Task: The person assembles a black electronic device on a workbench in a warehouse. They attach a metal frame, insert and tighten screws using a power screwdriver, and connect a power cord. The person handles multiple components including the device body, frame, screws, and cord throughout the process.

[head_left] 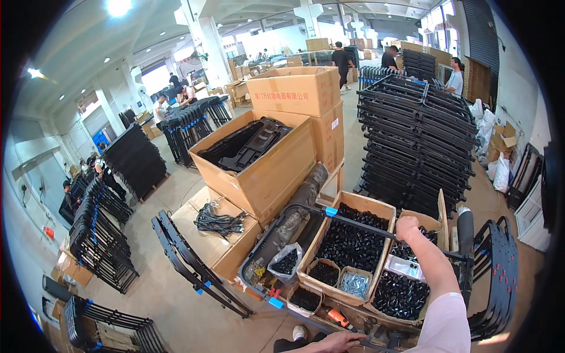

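My right hand reaches forward and grips the thin black bar of a metal frame lying across open cardboard boxes. Under the bar, a large box holds several small black plastic caps, and another box beside my forearm holds more. My left hand is low at the bottom edge, closed on the near black bar of the same frame, close to an orange-handled tool. A small tub of silvery screws sits between the boxes.
A big open carton with black parts stands ahead, sealed cartons behind it. Black cables lie on a flat carton. Tall stacks of black frames rise at right and left. Several people work in the distance.
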### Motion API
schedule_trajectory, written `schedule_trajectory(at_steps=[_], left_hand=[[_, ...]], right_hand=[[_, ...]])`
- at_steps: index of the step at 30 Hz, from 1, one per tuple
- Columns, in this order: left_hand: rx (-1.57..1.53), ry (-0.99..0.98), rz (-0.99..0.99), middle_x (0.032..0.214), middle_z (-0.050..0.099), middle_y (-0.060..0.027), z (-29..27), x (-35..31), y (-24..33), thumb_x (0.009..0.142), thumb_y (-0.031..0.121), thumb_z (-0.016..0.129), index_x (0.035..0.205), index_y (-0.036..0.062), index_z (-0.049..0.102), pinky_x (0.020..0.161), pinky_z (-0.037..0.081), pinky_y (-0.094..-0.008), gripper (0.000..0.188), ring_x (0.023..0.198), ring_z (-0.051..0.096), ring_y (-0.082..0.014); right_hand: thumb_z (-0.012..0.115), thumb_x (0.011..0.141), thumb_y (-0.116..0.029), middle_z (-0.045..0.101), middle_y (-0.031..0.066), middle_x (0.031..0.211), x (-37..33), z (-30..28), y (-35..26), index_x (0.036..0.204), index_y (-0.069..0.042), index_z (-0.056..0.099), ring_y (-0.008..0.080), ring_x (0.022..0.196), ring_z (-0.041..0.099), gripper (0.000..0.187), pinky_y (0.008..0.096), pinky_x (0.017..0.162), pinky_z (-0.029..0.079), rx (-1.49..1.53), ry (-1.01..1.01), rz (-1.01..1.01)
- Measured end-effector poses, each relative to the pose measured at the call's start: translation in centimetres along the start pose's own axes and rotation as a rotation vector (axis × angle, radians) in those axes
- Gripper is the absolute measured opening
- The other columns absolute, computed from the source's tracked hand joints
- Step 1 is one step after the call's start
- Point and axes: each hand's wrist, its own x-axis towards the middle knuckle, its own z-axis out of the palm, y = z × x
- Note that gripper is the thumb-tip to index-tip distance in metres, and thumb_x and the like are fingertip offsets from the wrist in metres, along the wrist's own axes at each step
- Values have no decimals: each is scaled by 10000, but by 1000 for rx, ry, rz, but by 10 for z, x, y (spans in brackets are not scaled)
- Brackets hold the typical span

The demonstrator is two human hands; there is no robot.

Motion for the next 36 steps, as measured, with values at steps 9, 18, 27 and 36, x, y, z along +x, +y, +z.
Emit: schedule_trajectory(at_steps=[9,18,27,36], left_hand=[[-143,140,-9,1142,688,-149,18,0,-24,1067,226,589,1412,112,603,983,532,-391,364,1068,668,-284],[-135,60,22,1186,702,-178,19,19,-31,1114,217,478,1387,120,615,1010,521,-425,320,1127,684,-329],[-7,55,-83,1149,697,-193,11,4,5,1104,362,532,1426,126,595,991,527,-439,404,1088,686,-366],[-190,130,-27,1072,663,-129,10,5,-19,1017,195,677,1453,86,571,906,541,-417,462,1033,651,-260]], right_hand=[[721,858,-221,791,132,1233,0,6,-5,1127,-102,834,288,1132,771,315,428,914,628,-3,-21,-43],[736,878,-231,792,107,1246,17,20,2,1150,-114,837,276,1129,774,313,408,889,632,12,40,18],[705,882,-192,809,125,1167,17,38,5,1105,-122,844,281,1089,787,271,427,851,640,34,104,15],[696,910,-207,796,114,1230,8,22,-11,1150,-110,836,285,1125,776,295,423,916,623,77,70,-5]])
